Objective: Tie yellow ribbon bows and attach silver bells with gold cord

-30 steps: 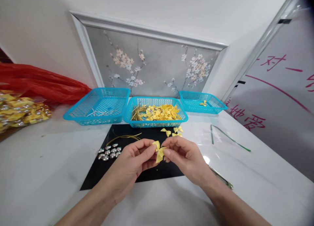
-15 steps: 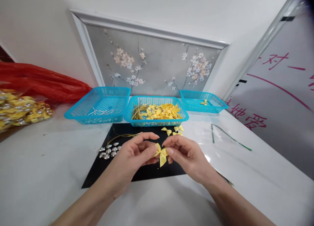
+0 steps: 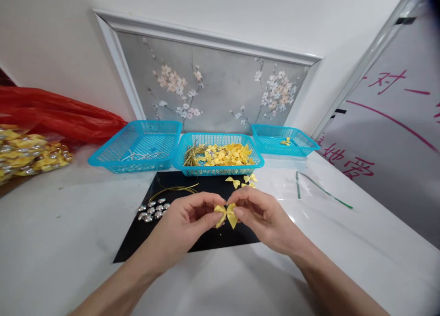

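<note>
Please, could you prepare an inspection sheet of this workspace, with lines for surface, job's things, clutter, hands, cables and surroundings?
Surface: white tabletop with a black mat.
Job's things: held yellow bow; silver beads and gold wires on the mat; loose yellow bows near its far right corner; middle blue basket with piled yellow bows and more gold wires.
Clutter: bent green strip at right; red plastic at left.
Hands: left hand and right hand both pinch the held bow.
Cables: nothing seen.
Surroundings: left blue basket with white strips; right blue basket; framed blossom picture; whiteboard.
</note>
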`<state>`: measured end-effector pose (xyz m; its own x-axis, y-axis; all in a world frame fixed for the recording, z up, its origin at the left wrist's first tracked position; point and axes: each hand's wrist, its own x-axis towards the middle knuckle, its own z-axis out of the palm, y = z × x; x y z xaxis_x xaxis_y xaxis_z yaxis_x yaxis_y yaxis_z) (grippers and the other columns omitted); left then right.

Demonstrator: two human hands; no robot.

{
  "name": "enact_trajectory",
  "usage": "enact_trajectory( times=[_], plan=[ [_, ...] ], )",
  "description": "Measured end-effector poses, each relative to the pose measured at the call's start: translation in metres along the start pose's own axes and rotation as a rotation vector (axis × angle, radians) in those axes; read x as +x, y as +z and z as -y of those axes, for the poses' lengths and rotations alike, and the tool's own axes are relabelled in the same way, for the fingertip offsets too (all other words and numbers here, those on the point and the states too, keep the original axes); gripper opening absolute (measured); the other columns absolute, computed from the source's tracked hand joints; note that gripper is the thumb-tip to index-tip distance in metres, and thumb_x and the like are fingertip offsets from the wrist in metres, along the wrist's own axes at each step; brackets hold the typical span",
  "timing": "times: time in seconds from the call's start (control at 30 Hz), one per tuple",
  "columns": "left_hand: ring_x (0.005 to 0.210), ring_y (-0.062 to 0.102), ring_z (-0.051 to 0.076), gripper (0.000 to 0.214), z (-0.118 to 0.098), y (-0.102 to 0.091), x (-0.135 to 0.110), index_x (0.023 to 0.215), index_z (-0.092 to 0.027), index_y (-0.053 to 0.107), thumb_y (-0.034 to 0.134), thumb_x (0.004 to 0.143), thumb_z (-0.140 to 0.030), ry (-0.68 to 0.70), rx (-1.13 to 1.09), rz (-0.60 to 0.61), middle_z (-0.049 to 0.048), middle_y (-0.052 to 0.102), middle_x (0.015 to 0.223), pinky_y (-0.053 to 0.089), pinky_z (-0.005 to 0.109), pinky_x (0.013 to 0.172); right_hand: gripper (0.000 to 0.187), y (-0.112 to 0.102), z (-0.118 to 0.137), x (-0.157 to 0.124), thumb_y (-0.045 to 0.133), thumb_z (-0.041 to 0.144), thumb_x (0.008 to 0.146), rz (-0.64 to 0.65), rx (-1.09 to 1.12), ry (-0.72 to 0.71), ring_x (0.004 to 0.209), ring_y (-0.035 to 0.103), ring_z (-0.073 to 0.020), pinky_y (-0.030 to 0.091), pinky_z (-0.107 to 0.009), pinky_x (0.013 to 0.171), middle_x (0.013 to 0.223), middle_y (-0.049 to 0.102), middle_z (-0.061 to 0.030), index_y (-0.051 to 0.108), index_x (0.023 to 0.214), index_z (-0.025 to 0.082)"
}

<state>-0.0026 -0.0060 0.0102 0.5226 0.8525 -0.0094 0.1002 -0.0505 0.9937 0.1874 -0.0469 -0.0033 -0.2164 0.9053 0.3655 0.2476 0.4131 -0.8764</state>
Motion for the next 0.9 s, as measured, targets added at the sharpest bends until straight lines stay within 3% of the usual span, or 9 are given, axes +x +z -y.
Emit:
enact_trajectory(
  times=[0.13,0.33,0.67,0.9],
  plan=[
    [0.075,0.059,0.015,0.004,0.002,0.001,0.001,0.084,-0.023,0.067,0.065,0.08,-0.024,0.039,0.076,0.026,-0.002,0.065,0.077,0.046,0.026,0.071,0.011,-0.002,-0.002,0.001,0.052,0.012,0.088,-0.001,-0.177,-0.027,0.068,0.053,-0.0118,0.04,-0.023,0.059,0.078,0.058,0.0003,0.059,0.084,0.02],
    [0.072,0.055,0.015,0.008,0.009,0.001,0.001,0.081,-0.023,0.061,0.055,0.087,-0.025,0.104,0.308,0.048,-0.0032,0.059,0.075,0.042,0.025,0.065,0.016,0.0,-0.005,0.002,0.052,0.007,0.086,0.016,-0.317,-0.069,0.071,0.054,-0.0116,0.04,-0.022,0.063,0.079,0.059,0.0017,0.059,0.086,0.021],
    [0.066,0.057,0.016,0.01,0.014,0.002,0.003,0.075,-0.023,0.059,0.054,0.084,-0.022,0.137,0.518,0.028,-0.0025,0.062,0.07,0.041,0.025,0.06,0.019,0.003,-0.012,0.001,0.047,0.005,0.088,0.07,-0.405,-0.086,0.072,0.052,-0.013,0.038,-0.024,0.066,0.079,0.057,0.0009,0.053,0.08,0.021],
    [0.068,0.056,0.016,0.012,0.013,0.002,0.003,0.074,-0.022,0.056,0.051,0.085,-0.019,0.051,0.371,0.075,-0.0029,0.059,0.069,0.042,0.027,0.063,0.017,0.006,-0.008,0.002,0.049,0.006,0.086,0.098,-0.393,-0.015,0.069,0.049,-0.0122,0.036,-0.023,0.063,0.075,0.054,0.0019,0.051,0.077,0.02]
  ],
)
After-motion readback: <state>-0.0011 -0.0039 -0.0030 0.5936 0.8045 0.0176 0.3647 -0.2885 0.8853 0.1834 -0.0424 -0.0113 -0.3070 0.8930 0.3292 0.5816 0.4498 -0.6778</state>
